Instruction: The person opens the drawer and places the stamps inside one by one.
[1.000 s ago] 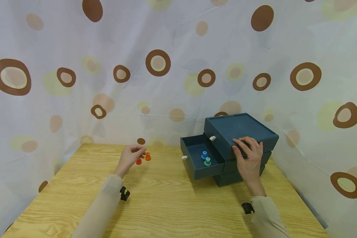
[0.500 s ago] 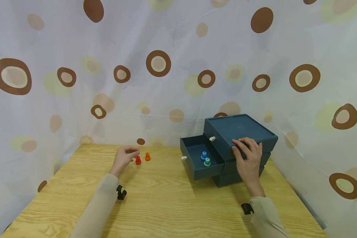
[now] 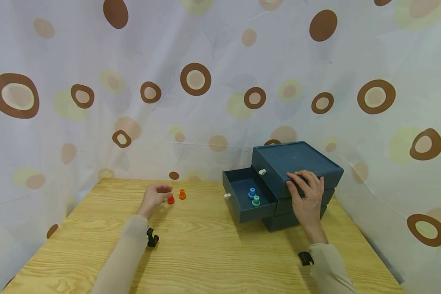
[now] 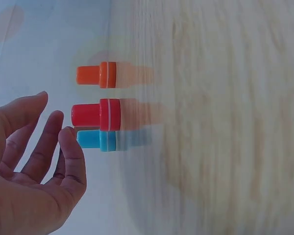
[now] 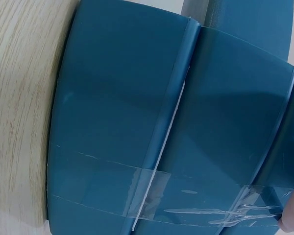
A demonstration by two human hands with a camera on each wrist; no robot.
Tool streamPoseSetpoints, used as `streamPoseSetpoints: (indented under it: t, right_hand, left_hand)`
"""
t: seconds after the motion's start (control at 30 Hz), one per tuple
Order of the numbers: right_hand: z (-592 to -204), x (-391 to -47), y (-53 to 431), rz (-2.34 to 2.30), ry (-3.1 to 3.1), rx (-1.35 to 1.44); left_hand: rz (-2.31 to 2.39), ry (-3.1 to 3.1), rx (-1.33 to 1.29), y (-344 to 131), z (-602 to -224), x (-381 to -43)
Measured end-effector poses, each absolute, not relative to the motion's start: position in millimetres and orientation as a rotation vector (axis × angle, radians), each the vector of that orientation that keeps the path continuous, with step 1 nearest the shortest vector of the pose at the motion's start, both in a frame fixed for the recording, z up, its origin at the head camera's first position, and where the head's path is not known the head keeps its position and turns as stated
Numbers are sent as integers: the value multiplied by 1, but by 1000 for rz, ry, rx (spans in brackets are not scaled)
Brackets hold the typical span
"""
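The left hand (image 3: 155, 199), the nearer one, is just left of the upright red peg (image 4: 96, 115), its fingers (image 4: 72, 161) parted and holding nothing.

1. Drawer unit (image 3: 292, 159): dark blue; pull tabs (image 3: 227, 196) off-white.
2. Red piece (image 4: 85, 115), orange piece (image 4: 88, 75), light-blue piece (image 4: 89, 139): each banded with a thin pale line.
3. Blue piece (image 3: 252, 192) and green piece (image 3: 256, 200): single-coloured.
4. Tabletop (image 3: 220, 253): yellow-tan, wood-grain streaks.
5. Backdrop (image 3: 213, 118): whitish, patterned with brown rings, brown ovals, tan and pale yellow-green spots.
6. Sleeves (image 3: 123, 255): beige; wrist cameras (image 3: 306, 258): black.
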State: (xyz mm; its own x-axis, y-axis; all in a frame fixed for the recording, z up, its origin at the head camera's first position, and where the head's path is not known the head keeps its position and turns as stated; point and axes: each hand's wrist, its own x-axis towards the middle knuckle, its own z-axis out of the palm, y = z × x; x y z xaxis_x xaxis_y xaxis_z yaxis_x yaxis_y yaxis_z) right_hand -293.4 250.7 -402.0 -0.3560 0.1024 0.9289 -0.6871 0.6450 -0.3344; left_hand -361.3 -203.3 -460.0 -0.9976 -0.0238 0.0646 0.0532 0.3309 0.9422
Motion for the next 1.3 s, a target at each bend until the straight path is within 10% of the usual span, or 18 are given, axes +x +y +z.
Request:
streamPoseSetpoints:
  t: [1.3]
  right_hand:
    - [-402, -293, 250, 880, -1760, 465]
  left_hand:
    - [-1836, -2626, 87, -197, -471, -373]
